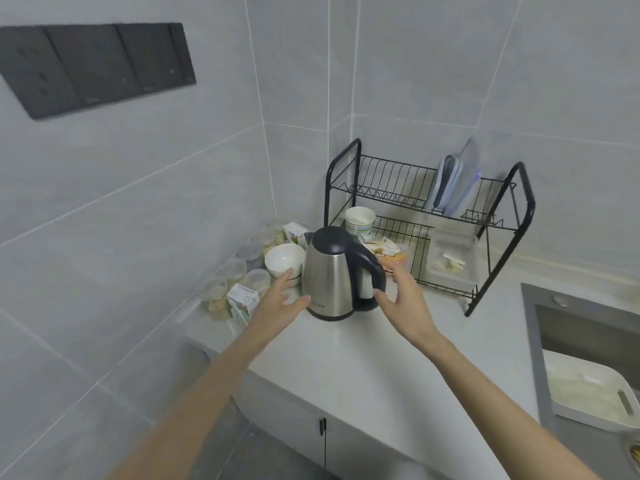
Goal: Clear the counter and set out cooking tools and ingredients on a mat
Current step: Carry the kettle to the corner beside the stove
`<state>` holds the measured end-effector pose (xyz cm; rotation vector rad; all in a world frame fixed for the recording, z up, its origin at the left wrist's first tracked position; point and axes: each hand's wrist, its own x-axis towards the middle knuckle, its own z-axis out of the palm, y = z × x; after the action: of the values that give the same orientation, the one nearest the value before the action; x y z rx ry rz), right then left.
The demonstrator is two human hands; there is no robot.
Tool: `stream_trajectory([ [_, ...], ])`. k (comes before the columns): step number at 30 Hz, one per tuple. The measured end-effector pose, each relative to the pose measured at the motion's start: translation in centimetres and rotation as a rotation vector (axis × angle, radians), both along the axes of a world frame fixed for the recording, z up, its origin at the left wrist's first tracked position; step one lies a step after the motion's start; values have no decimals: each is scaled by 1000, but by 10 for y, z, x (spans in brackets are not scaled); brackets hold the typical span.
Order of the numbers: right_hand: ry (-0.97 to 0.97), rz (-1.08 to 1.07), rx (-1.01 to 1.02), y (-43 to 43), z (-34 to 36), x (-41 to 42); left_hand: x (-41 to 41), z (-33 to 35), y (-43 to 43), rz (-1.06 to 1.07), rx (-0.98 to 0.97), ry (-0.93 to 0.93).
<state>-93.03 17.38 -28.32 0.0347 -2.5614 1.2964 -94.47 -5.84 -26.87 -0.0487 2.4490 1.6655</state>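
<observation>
A steel electric kettle point(332, 275) with a black lid and handle stands on the white counter point(363, 358) near the wall corner. My left hand point(277, 303) is open just left of the kettle's body, with the thumb close to its base. To the right, my right hand point(403, 303) is open beside the black handle, fingers spread, gripping nothing. A stack of white bowls point(282, 259) sits just behind my left hand.
Several clear jars point(235, 271) and small cartons point(242, 303) line the left wall. A black two-tier dish rack point(429, 216) holds container lids, a paper cup point(360, 220) and plastic boxes. A sink point(588, 341) with a white tray point(588, 393) lies at the right.
</observation>
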Motion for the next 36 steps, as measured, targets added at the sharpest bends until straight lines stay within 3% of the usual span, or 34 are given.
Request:
stream_trajectory([
  [5,-64,34,35,4,-32,-72,-64,-19,7,-36,-64,-16],
  [13,-36,106,79,6,-50,-111,-112,-39,12,-134,-41,13],
  [22,48,37,74,-12,-39,-102,-130,-57,9,-185,122,94],
  [36,209,-316,25,-46,23,-31,-126,-15,1,-498,279,193],
])
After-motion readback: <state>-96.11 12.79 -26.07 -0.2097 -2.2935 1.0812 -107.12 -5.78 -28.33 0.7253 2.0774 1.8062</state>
